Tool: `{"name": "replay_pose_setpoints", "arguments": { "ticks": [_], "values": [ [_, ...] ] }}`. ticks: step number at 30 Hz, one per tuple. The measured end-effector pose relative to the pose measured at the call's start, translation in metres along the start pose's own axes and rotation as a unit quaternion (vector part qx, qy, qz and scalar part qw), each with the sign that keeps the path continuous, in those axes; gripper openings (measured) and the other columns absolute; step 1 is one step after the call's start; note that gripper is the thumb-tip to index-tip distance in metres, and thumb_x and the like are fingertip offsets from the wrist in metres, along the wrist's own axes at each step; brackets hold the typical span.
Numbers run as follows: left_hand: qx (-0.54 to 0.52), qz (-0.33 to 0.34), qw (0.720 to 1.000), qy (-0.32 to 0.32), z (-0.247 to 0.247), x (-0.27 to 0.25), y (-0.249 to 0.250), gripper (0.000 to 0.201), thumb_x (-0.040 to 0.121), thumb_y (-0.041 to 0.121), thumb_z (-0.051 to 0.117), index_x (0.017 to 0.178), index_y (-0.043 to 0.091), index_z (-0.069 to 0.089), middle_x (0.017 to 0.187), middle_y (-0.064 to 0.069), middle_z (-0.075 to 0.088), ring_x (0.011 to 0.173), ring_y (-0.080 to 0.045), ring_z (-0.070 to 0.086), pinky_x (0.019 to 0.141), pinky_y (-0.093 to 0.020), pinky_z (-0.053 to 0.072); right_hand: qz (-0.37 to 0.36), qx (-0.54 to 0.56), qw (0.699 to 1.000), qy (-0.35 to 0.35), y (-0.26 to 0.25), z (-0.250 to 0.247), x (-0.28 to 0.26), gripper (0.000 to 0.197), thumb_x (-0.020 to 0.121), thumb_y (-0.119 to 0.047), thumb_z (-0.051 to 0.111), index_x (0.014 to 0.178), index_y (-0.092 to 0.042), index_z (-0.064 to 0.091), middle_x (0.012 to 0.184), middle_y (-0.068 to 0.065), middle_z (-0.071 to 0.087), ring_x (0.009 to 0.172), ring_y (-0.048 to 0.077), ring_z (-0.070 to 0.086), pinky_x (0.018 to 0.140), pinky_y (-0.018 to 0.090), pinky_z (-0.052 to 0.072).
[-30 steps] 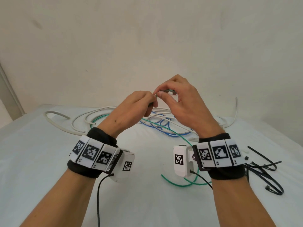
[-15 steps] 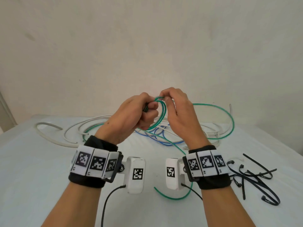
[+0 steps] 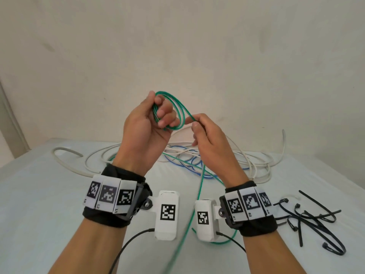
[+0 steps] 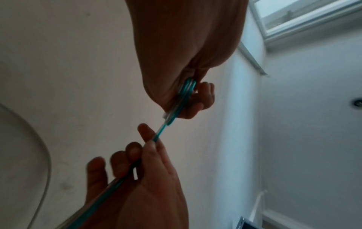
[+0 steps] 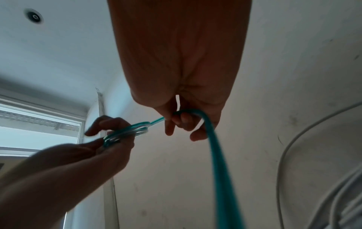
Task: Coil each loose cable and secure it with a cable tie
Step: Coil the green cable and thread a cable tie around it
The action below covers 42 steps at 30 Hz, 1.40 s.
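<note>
A thin green cable (image 3: 178,107) is wound in a small coil of several loops, raised above the table. My left hand (image 3: 156,119) grips one side of that coil, fingers curled round the loops (image 4: 186,93). Just right of it, my right hand (image 3: 195,125) pinches the free strand between thumb and forefinger (image 5: 172,117). From that pinch the strand (image 3: 199,186) runs down past my right wrist to the table. Black cable ties (image 3: 316,220) lie in a loose pile at the right.
A tangle of white cables (image 3: 246,165) and a blue cable (image 3: 189,161) lies at the back of the white table (image 3: 49,204). A thick white cable end (image 3: 65,153) curls at the back left. A bare wall stands close behind.
Both hands have risen. The wide green loop that stood to the right is gone and the coil in my left hand has more turns. My right hand has slid along the strand.
</note>
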<state>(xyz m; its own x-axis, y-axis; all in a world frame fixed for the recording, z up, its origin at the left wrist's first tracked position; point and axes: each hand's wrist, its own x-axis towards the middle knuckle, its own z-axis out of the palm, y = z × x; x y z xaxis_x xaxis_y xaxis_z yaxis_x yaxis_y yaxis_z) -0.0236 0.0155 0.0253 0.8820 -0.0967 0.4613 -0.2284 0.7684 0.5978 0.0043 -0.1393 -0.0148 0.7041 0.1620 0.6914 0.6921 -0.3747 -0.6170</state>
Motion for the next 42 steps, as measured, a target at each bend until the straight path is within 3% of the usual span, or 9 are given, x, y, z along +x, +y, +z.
{"name": "replay_pose_setpoints", "arguments": {
  "ticks": [4, 8, 12, 16, 23, 26, 35, 39, 42],
  "values": [
    [0.099, 0.105, 0.99, 0.003, 0.004, 0.0, 0.001, 0.03, 0.114, 0.02, 0.028, 0.091, 0.012, 0.045, 0.09, -0.013, 0.075, 0.078, -0.023, 0.07, 0.077, -0.027, 0.053, 0.016, -0.002, 0.996, -0.089, -0.003, 0.012, -0.004, 0.029, 0.109, -0.014, 0.041, 0.123, -0.026, 0.063, 0.073, 0.016, 0.054, 0.062, 0.029, 0.054, 0.066, 0.048, 0.055],
    [0.276, 0.147, 0.95, -0.001, 0.0, -0.003, -0.007, 0.019, 0.115, 0.021, 0.026, 0.113, 0.008, 0.039, 0.122, -0.015, 0.073, 0.119, -0.027, 0.069, 0.105, -0.034, 0.048, 0.096, 0.085, 0.975, -0.179, -0.009, 0.022, -0.012, 0.03, 0.109, -0.005, 0.041, 0.135, -0.018, 0.048, 0.086, 0.013, 0.064, 0.066, 0.021, 0.063, 0.075, 0.052, 0.064],
    [0.399, 0.141, 0.906, -0.003, -0.014, -0.003, -0.012, 0.02, 0.115, 0.026, 0.028, 0.119, 0.007, 0.036, 0.127, -0.004, 0.072, 0.123, -0.017, 0.066, 0.113, -0.042, 0.044, 0.15, 0.196, 0.945, -0.215, -0.019, 0.009, -0.01, 0.017, 0.109, -0.004, 0.044, 0.115, -0.02, 0.048, 0.086, 0.017, 0.067, 0.068, 0.026, 0.065, 0.076, 0.045, 0.063],
    [0.39, 0.116, 0.913, -0.006, -0.025, 0.0, -0.015, 0.021, 0.115, 0.025, 0.027, 0.12, 0.006, 0.036, 0.13, -0.003, 0.071, 0.125, -0.017, 0.065, 0.118, -0.046, 0.038, 0.183, 0.251, 0.922, -0.23, -0.016, -0.003, -0.01, 0.023, 0.107, -0.001, 0.043, 0.097, -0.01, 0.062, 0.085, 0.013, 0.068, 0.064, 0.021, 0.062, 0.069, 0.033, 0.058],
    [0.429, 0.086, 0.899, -0.012, -0.029, -0.001, -0.025, 0.024, 0.115, 0.03, 0.027, 0.117, 0.007, 0.034, 0.126, -0.004, 0.072, 0.121, -0.013, 0.068, 0.094, -0.028, 0.056, 0.192, 0.303, 0.904, -0.232, -0.008, -0.008, -0.009, 0.029, 0.102, 0.006, 0.044, 0.11, -0.009, 0.067, 0.101, 0.01, 0.076, 0.075, 0.019, 0.066, 0.074, 0.034, 0.056],
    [0.406, 0.055, 0.912, -0.006, -0.036, 0.001, -0.026, 0.018, 0.115, 0.029, 0.029, 0.11, 0.012, 0.033, 0.119, -0.007, 0.075, 0.114, -0.02, 0.071, 0.093, -0.038, 0.058, 0.172, 0.277, 0.917, -0.229, -0.005, -0.009, -0.01, 0.018, 0.102, -0.002, 0.06, 0.118, -0.007, 0.067, 0.106, 0.012, 0.076, 0.081, 0.018, 0.068, 0.079, 0.034, 0.056],
    [0.446, -0.041, 0.894, 0.017, -0.052, -0.001, -0.036, 0.022, 0.113, 0.027, 0.039, 0.093, 0.017, 0.036, 0.07, 0.017, 0.052, 0.071, -0.005, 0.048, 0.077, -0.027, 0.041, 0.154, 0.208, 0.948, -0.184, -0.009, -0.013, -0.007, 0.021, 0.102, -0.009, 0.064, 0.113, 0.005, 0.074, 0.096, 0.023, 0.077, 0.077, 0.023, 0.076, 0.073, 0.026, 0.061],
    [0.391, -0.06, 0.917, 0.058, -0.053, 0.001, -0.037, 0.024, 0.111, 0.024, 0.045, 0.088, 0.015, 0.042, 0.073, 0.002, 0.051, 0.071, -0.017, 0.048, 0.074, -0.032, 0.041, 0.122, 0.13, 0.966, -0.188, -0.014, -0.014, -0.005, 0.02, 0.099, -0.019, 0.07, 0.096, -0.001, 0.08, 0.074, 0.012, 0.075, 0.053, 0.016, 0.06, 0.052, 0.022, 0.044],
    [0.313, -0.081, 0.944, 0.072, -0.046, -0.001, -0.037, 0.019, 0.11, 0.009, 0.041, 0.092, 0.009, 0.049, 0.067, -0.002, 0.047, 0.059, -0.014, 0.048, 0.064, -0.028, 0.042, 0.095, 0.084, 0.976, -0.177, -0.017, -0.009, -0.005, 0.023, 0.097, -0.029, 0.073, 0.083, -0.013, 0.081, 0.06, 0.002, 0.064, 0.055, 0.017, 0.046, 0.055, 0.025, 0.038]
  ]
}}
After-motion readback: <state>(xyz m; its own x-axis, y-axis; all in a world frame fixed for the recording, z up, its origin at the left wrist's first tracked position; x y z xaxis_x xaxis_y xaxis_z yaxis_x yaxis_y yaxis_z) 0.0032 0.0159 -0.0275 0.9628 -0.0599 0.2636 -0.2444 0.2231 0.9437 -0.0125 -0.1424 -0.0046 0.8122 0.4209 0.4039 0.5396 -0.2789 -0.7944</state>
